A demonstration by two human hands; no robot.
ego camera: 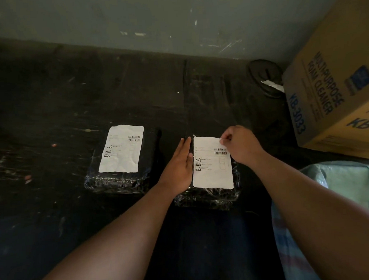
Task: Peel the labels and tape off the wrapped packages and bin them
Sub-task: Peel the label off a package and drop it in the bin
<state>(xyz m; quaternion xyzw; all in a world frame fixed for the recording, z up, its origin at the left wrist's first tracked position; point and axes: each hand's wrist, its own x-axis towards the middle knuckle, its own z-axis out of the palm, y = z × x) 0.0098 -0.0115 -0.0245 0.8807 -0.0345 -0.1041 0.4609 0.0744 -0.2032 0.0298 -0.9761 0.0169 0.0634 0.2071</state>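
Observation:
Two black plastic-wrapped packages lie on a dark floor. The near package carries a white shipping label. My right hand pinches that label's top right corner. My left hand lies flat with straight fingers along the left side of this package, beside the label. The other package sits to the left with its own white label, slightly wrinkled, and neither hand touches it.
A large cardboard box printed "Multipurpose Foam Cleaner" stands at the right by the grey wall. A dark round object with white paper lies behind it. A pale green sack sits at the right. Small scraps dot the floor at left.

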